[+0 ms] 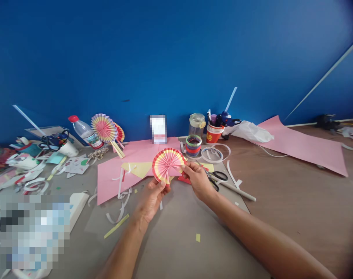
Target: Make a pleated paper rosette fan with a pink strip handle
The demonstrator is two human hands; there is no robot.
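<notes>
A round pleated paper fan, pink and yellow with a red rim, is held up above the grey table. My left hand pinches its lower edge from below. My right hand grips its right edge with closed fingers. Two finished paper fans on sticks lean against the blue wall at the back left.
A pink paper sheet with yellow pieces lies under the fan; another pink sheet lies at right. Scissors, tape rolls, a jar, a red cup of tools, a water bottle and paper scraps lie around.
</notes>
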